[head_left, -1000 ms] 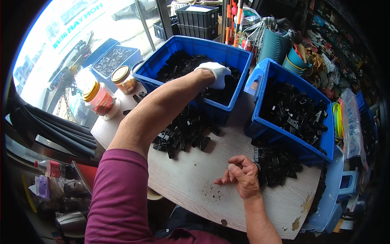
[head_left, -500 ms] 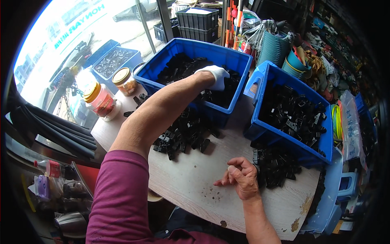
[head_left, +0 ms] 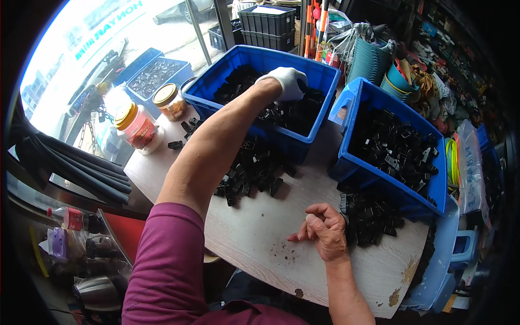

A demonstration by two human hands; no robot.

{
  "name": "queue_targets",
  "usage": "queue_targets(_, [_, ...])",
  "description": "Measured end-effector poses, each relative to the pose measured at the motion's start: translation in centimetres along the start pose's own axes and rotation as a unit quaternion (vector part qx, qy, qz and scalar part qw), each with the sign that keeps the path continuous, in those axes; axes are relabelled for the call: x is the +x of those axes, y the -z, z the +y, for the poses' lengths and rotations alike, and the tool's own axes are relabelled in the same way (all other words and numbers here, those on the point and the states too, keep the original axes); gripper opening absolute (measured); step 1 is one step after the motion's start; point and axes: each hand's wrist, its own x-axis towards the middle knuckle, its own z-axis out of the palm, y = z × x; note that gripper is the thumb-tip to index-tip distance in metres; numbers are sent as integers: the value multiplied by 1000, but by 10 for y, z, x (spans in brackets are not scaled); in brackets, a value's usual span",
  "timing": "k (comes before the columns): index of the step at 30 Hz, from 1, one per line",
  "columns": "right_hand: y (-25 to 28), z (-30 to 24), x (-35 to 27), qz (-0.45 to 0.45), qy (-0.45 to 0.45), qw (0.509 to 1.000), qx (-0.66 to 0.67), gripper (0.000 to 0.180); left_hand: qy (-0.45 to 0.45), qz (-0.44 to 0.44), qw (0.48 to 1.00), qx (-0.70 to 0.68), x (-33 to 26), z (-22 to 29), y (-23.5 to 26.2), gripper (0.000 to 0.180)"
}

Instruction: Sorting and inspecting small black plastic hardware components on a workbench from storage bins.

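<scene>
My left hand [head_left: 291,84], in a white glove, is over the black plastic parts [head_left: 238,81] in the large blue bin [head_left: 271,54]. Its fingers curl downward and inward; what they grip, if anything, is hidden. Bare and with nothing in it, my right hand [head_left: 326,233] hovers or rests at the front right of the table [head_left: 249,233], fingers loosely bent and apart. Right beside it lies a heap of black plastic parts [head_left: 374,219]. A second heap of such parts [head_left: 254,168] lies in front of the large bin, partly behind my left forearm.
Another blue bin [head_left: 346,157] of black parts stands tilted at the right. Two yellow-lidded jars [head_left: 142,130] are at the table's left, by the window. Stacked teal baskets [head_left: 371,62] and dark crates [head_left: 266,27] stand behind. A light-blue plastic stool [head_left: 466,249] is at the far right.
My left hand has shifted slightly up and turned inside the bin, its fingers more curled. My right hand has hardly moved. The whole view has shifted a little.
</scene>
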Motion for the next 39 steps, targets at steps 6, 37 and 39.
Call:
queue_targets(6, [-1,-2,-1,6,-1,1000,-3,18,-30,123,989,-77,-31,-1,24,31])
queue_targets(37, [1,0,1,13,13,1000,-24,18,-21,480,875,56,-209,-36,-66,27])
queue_targets(39, [-1,0,2,18,11,999,-30,19,-35,489,871,38,-211,-39,-62,24])
